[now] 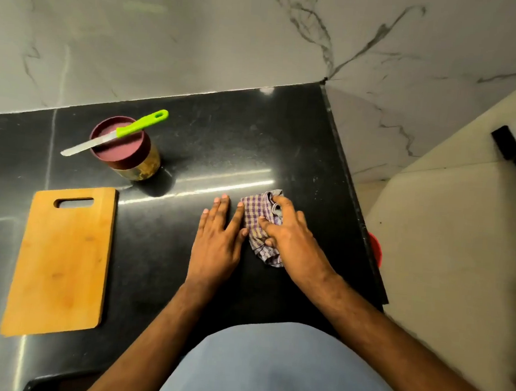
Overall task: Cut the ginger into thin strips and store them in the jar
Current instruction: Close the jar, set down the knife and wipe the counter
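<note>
Black polished stone counter set against a white veined marble wall, carrying four things.

A rectangular wooden chopping board with a handle slot lies flat at the near left. Behind it stands a glass jar with a maroon lid, well apart from a crumpled purple-and-white checked cloth near the counter's right edge. The left hand lies flat on the stone, fingers straight, just beside the cloth; the right hand presses on the cloth.
</note>
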{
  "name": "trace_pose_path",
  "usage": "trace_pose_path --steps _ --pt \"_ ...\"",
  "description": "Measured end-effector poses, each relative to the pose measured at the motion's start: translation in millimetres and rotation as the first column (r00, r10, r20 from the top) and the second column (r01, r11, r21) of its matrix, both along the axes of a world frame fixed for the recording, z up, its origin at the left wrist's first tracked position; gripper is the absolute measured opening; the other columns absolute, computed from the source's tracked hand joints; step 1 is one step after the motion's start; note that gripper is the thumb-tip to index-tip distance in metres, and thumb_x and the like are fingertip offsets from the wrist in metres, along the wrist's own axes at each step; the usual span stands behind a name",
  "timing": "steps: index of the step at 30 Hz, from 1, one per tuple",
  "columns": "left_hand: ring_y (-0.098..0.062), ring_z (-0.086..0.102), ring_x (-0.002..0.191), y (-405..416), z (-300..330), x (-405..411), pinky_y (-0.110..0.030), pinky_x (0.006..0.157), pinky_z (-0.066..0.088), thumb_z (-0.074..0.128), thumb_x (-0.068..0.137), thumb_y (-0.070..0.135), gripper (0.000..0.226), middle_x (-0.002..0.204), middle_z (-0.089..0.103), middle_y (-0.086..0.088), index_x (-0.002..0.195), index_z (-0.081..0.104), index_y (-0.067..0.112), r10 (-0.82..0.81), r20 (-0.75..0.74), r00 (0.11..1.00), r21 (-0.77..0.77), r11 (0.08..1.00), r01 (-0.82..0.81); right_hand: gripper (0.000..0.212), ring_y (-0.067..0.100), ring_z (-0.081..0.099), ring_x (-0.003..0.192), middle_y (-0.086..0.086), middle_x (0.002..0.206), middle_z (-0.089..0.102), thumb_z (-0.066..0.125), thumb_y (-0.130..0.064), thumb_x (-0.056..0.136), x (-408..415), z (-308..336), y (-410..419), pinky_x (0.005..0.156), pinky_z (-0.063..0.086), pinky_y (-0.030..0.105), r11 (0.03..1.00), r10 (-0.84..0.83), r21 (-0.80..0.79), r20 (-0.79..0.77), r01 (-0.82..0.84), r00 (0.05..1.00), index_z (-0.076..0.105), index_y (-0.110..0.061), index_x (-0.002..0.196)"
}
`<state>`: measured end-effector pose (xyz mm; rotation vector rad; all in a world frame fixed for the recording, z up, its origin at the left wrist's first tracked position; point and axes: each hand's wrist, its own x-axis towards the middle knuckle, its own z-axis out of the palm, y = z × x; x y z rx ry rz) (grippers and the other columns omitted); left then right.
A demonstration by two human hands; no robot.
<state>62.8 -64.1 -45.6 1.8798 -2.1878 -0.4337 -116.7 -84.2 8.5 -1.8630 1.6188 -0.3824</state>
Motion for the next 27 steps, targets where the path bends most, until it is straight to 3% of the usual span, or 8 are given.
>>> trace_pose_path --steps 4,7,10,13,17,21,25,27 --pt "-0.023 -0.002 0.155 -17.0 -0.9 -47.9 -0.043 0.126 0.001 0.032 0.106 0.046 0.058 0.168 0.005 -0.012 0.16 0.019 0.028 -0.137 -0.003 0.991 0.041 0.99 0.137 0.047 0.024 0.063 0.094 -0.001 0.113 0.046 0.052 -0.05 0.091 -46.0 7.6 -1.0 0.084 0.052 0.046 0.985 -0.171 -0.003 -0.078 0.171 0.982 0.03 -0.055 0.131" --pt "-0.022 -0.003 0.155 -28.2 1.5 -85.3 -0.039 0.125 -0.006 0.033 0.106 0.047 0.057 0.168 0.006 -0.011 0.159 0.021 0.028 -0.167 -0.01 0.986 0.06 0.984 0.167 0.043 0.034 0.048 0.115 0.008 0.135 0.038 0.054 -0.022 0.094 -92.8 12.9 4.8 0.094 0.045 0.051 0.975 -0.218 -0.001 -0.204 0.222 0.954 0.044 -0.028 0.135" --pt "-0.021 -0.005 0.155 -36.3 3.5 -115.6 -0.039 0.125 -0.005 0.031 0.106 0.047 0.059 0.168 0.003 -0.01 0.159 0.02 0.025 -0.165 -0.043 0.985 0.074 0.983 0.168 0.041 0.035 0.039 0.118 0.01 0.145 0.018 0.069 -0.011 0.081 -133.2 20.9 7.4 0.086 0.052 0.048 0.98 -0.195 -0.07 -0.554 0.188 0.809 0.057 -0.017 0.121" --pt "-0.02 -0.009 0.155 -40.0 4.6 -130.7 -0.04 0.126 -0.004 0.03 0.106 0.048 0.061 0.168 -0.003 -0.008 0.16 0.016 0.024 -0.188 -0.028 0.982 0.082 0.978 0.19 0.047 0.029 0.04 0.114 0.011 0.145 0.014 0.083 -0.014 0.069 -146.7 32.5 1.7 0.081 0.056 0.04 0.966 -0.237 -0.084 -0.667 0.245 0.706 0.063 -0.014 0.111" --pt "-0.021 -0.005 0.155 -41.3 8.1 -133.3 -0.036 0.124 -0.007 0.031 0.106 0.047 0.062 0.168 0.0 -0.009 0.16 0.016 0.021 -0.157 -0.034 0.987 0.082 0.984 0.159 0.06 0.028 0.042 0.111 0.009 0.148 0.012 0.08 -0.011 0.073 -145.7 33.1 -7.3 0.082 0.056 0.039 0.961 -0.274 -0.196 -0.581 0.195 0.766 0.055 -0.015 0.127" --pt "-0.022 0.002 0.155 -43.4 10.1 -116.8 -0.041 0.126 0.004 0.029 0.105 0.045 0.063 0.168 0.007 -0.011 0.159 0.021 0.014 -0.082 -0.072 0.994 0.033 0.996 0.085 0.052 0.021 0.046 0.119 0.0 0.143 0.027 0.05 -0.029 0.099 -115.8 39.2 -20.5 0.087 0.049 0.021 0.962 -0.161 -0.247 -0.179 0.115 0.97 0.028 -0.036 0.145" --pt "-0.02 0.003 0.155 -44.3 13.2 -92.3 -0.042 0.126 0.008 0.025 0.103 0.044 0.063 0.167 0.01 -0.009 0.159 0.018 0.016 -0.019 -0.119 0.993 0.006 1.0 0.02 0.052 0.026 0.043 0.128 0.002 0.147 0.029 0.049 -0.028 0.097 -76.0 27.1 -39.3 0.101 0.043 0.043 0.958 0.028 -0.28 -0.122 -0.061 0.992 0.031 -0.037 0.145" --pt "-0.018 -0.001 0.154 -45.6 12.6 -82.3 -0.042 0.126 0.006 0.023 0.103 0.044 0.061 0.168 0.008 -0.003 0.16 0.017 0.022 -0.055 -0.093 0.994 0.018 0.998 0.057 0.05 0.023 0.051 0.122 -0.003 0.139 0.038 0.046 -0.049 0.095 -66.0 23.4 -48.7 0.099 0.044 0.044 0.941 0.076 -0.312 -0.174 -0.128 0.982 0.025 -0.054 0.14"
